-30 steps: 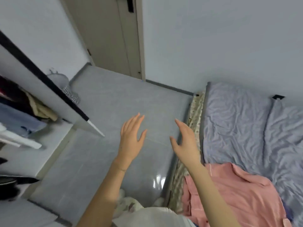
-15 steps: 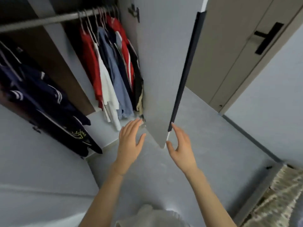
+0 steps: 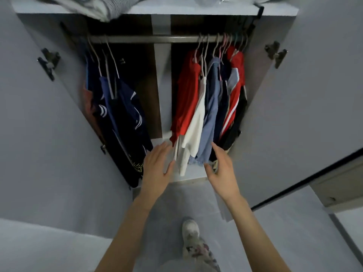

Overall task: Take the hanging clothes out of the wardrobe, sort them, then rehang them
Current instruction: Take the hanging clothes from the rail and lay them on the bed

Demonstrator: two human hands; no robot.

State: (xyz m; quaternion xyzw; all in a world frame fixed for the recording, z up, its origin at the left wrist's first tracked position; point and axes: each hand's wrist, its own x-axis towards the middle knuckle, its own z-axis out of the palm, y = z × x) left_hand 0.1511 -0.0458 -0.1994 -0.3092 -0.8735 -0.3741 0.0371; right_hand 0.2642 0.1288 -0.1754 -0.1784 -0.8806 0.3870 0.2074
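The wardrobe stands open in front of me, with a metal rail [image 3: 137,38] across its top. On the rail's right half hang a red shirt [image 3: 185,95], a white garment [image 3: 196,124], a light blue shirt [image 3: 211,118], dark pieces and a red jacket [image 3: 235,85]. Dark navy clothes [image 3: 121,114] hang on the left half. My left hand [image 3: 157,165] is open, fingers straight, just below the red shirt's hem. My right hand [image 3: 222,169] is open too, under the blue shirt's hem. Neither hand holds anything.
Both wardrobe doors are swung out, the left door [image 3: 49,134] and the right door [image 3: 294,114] flanking me. Folded fabric [image 3: 98,6] lies on the top shelf. A white divider [image 3: 161,85] splits the wardrobe. My shoe [image 3: 191,238] stands on the grey floor.
The view has swung from the bed and floor to face the open wardrobe. Both empty hands have come forward up to the hems of the right-hand clothes.
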